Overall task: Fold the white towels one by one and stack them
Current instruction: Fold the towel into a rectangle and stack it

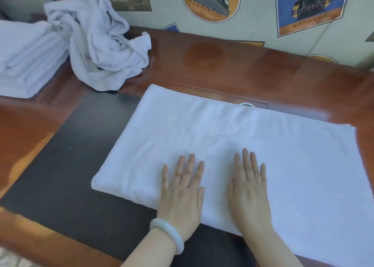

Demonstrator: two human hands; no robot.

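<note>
Head view, the only one supplied. The flat white terry towel (222, 137) lies spread on the reddish-brown wooden bench (263, 70), its left part over a dark grey inset panel (70, 161) and its near edge along the bench front.

Your left hand (182, 191), with a pale white bangle (168, 234) at the wrist, and your right hand (250, 187) both lie palm down on the near middle of the towel. The fingers are straight and slightly spread, and neither hand grips anything. The two hands are close together but not touching.

The towel's rounded left edge suggests it is already doubled. The picture is soft, so treat that as probable only.

Step in hand, as judged: smoothing before the next fold. Press outward from the middle toward both short ends, so no crease is trapped. Check that the right-hand corners sit square before lifting an end across. Fold to match the finished pieces.

A stack of folded white towels (26, 64) stands at the far left of the bench. A crumpled heap of unfolded white towels (97, 44) rests against it, so several pieces remain.
</note>
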